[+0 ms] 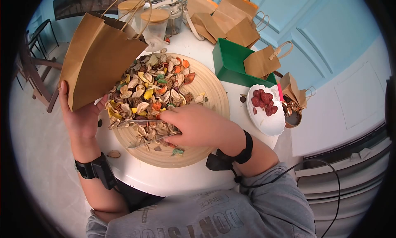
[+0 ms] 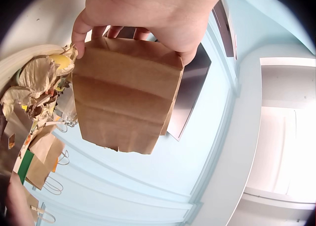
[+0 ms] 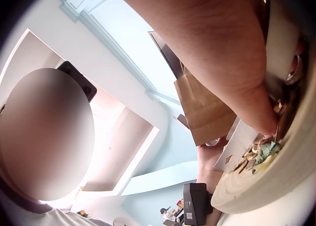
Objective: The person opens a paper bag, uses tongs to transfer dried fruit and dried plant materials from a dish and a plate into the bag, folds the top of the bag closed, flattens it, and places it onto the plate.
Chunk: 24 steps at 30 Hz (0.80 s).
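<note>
My left hand (image 1: 84, 118) holds a brown paper bag (image 1: 93, 62) from below, its fingers and thumb around the bottom edges in the left wrist view. The bag is tilted at the left edge of a round wooden tray (image 1: 214, 93). Mixed dried petals (image 1: 140, 89) are heaped on the tray. My right hand (image 1: 198, 124) grips a clear plastic piece (image 1: 138, 122) low in the petals, with several petals in or behind it. In the right wrist view, the right fingertips are partly hidden near the petals.
Behind the tray stand glass jars with wooden lids (image 1: 154, 16) and several paper bags (image 1: 235, 11). A green box (image 1: 231, 62) holds a small bag. On the right are a white dish (image 1: 268, 122) with red dried fruit (image 1: 263, 100) and a brown bowl (image 1: 293, 120).
</note>
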Each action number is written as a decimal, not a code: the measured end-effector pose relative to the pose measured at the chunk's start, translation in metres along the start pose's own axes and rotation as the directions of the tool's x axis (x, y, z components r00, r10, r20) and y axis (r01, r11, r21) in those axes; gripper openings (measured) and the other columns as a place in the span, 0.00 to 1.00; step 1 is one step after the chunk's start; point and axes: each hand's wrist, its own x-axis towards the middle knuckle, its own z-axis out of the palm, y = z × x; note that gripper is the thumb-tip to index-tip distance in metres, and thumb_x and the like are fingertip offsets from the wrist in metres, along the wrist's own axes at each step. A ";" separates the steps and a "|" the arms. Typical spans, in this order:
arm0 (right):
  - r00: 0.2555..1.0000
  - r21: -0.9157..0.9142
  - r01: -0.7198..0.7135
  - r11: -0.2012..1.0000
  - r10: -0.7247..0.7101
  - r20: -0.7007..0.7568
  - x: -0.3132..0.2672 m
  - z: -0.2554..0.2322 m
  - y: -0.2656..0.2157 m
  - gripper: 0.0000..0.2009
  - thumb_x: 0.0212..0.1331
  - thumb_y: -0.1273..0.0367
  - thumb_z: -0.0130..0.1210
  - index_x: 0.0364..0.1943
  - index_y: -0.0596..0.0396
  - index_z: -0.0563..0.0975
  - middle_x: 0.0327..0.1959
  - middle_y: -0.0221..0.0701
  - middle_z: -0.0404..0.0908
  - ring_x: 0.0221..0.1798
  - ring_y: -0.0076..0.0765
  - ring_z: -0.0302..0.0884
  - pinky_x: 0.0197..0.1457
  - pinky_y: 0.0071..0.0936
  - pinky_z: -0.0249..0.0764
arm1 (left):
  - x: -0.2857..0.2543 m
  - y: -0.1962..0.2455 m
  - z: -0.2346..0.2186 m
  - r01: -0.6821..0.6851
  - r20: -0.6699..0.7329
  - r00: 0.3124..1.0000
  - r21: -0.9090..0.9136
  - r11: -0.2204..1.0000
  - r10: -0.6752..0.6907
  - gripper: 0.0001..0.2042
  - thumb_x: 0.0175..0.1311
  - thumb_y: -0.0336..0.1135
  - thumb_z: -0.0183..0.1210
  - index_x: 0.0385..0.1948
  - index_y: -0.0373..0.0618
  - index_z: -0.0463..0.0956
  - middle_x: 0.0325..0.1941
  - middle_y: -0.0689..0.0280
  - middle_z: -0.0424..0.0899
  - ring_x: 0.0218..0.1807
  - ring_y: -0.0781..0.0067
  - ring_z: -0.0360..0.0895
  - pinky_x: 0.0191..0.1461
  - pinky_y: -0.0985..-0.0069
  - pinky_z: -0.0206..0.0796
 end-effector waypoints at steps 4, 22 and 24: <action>1.000 -0.002 -0.012 1.000 0.012 0.020 0.001 0.000 0.000 0.19 0.55 0.57 0.63 0.41 0.55 0.73 0.32 0.42 0.78 0.37 0.54 0.78 0.41 0.47 0.71 | 0.002 -0.001 -0.004 -0.001 -0.002 1.000 -0.013 1.000 0.001 0.26 0.70 0.58 0.47 0.61 0.52 0.69 0.60 0.66 0.77 0.58 0.63 0.76 0.52 0.59 0.73; 1.000 0.001 -0.011 1.000 0.011 0.028 0.001 -0.002 -0.001 0.19 0.54 0.57 0.63 0.41 0.56 0.73 0.34 0.42 0.79 0.38 0.54 0.78 0.41 0.46 0.72 | 0.001 -0.001 -0.005 0.003 -0.003 1.000 -0.004 1.000 -0.003 0.26 0.69 0.59 0.48 0.60 0.52 0.70 0.60 0.66 0.77 0.59 0.63 0.75 0.53 0.59 0.72; 0.999 0.004 -0.016 1.000 0.016 0.032 0.001 -0.002 -0.002 0.19 0.54 0.57 0.63 0.41 0.56 0.73 0.33 0.42 0.79 0.38 0.54 0.78 0.41 0.46 0.72 | 0.002 -0.001 -0.005 0.005 0.003 1.000 -0.004 1.000 -0.005 0.26 0.69 0.59 0.48 0.60 0.52 0.70 0.60 0.66 0.77 0.59 0.63 0.75 0.53 0.59 0.72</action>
